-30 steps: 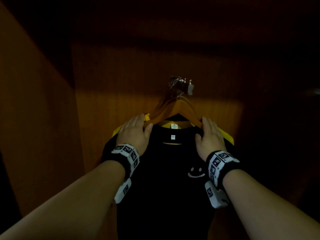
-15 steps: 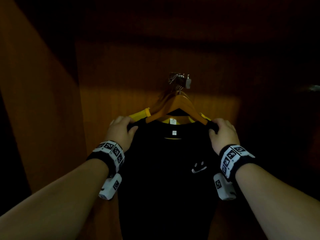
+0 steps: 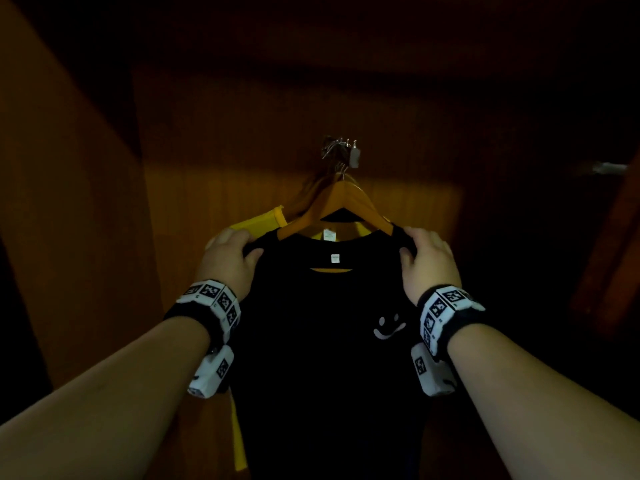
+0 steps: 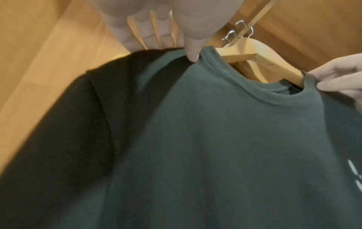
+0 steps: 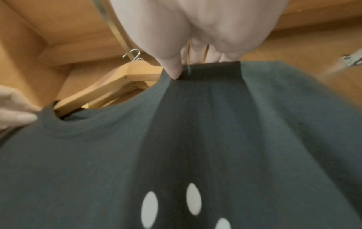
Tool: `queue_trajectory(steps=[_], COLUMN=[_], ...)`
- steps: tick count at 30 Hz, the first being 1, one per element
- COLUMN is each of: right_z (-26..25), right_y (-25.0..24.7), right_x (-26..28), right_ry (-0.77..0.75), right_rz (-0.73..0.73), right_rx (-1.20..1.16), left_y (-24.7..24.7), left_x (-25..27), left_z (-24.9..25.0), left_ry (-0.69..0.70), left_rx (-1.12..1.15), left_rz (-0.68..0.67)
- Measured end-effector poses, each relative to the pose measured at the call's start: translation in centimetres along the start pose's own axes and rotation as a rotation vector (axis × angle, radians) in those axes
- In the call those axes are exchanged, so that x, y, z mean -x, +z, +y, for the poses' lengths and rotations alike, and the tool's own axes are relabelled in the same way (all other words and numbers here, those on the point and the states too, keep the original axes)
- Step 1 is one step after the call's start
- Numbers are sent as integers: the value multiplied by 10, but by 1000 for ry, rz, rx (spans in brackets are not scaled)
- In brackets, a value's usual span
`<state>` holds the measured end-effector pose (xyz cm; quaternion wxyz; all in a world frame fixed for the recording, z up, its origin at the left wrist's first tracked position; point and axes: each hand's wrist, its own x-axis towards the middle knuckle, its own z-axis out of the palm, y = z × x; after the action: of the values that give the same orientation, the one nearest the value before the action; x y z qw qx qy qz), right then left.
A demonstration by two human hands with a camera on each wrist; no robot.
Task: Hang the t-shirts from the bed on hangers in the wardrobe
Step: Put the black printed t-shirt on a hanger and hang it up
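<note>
A dark t-shirt (image 3: 322,341) with a white smiley face (image 3: 388,328) hangs on a wooden hanger (image 3: 341,199) from the wardrobe rail (image 3: 341,147). My left hand (image 3: 228,258) pinches the shirt's left shoulder (image 4: 176,62) between thumb and fingers. My right hand (image 3: 427,261) pinches the right shoulder (image 5: 205,72) the same way. In the wrist views the shirt (image 4: 235,139) looks dark green, with the hanger (image 4: 254,54) showing through the collar. A yellow t-shirt (image 3: 258,223) hangs just behind it.
The wardrobe's wooden side wall (image 3: 69,220) stands close on the left and its back panel (image 3: 225,168) lies behind the shirts. Several metal hooks (image 3: 334,150) bunch on the rail. A metal fitting (image 3: 609,167) shows at the right, in the dark.
Both hands slid outward from near the collar to the shirt's shoulders and curled their fingers onto the fabric. The yellow shirt's left shoulder now shows more.
</note>
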<state>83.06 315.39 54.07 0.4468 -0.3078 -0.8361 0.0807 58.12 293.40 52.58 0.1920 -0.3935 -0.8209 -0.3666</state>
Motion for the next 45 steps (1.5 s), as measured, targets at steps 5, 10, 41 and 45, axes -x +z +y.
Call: queue_trajectory(steps=[5, 10, 41, 45], right_z=[-3, -2, 17, 18], right_y=[-2, -16, 11, 20], right_x=[5, 8, -35, -29], right_ry=[-9, -55, 11, 10], right_rz=[42, 15, -149, -103], right_rx=[53, 49, 40, 172], left_y=[-5, -30, -20, -3], left_x=[13, 21, 20, 19], left_z=[8, 27, 60, 43], left_ry=[-4, -42, -180, -163], left_rx=[5, -80, -264, -200], left_rz=[22, -42, -336, -331])
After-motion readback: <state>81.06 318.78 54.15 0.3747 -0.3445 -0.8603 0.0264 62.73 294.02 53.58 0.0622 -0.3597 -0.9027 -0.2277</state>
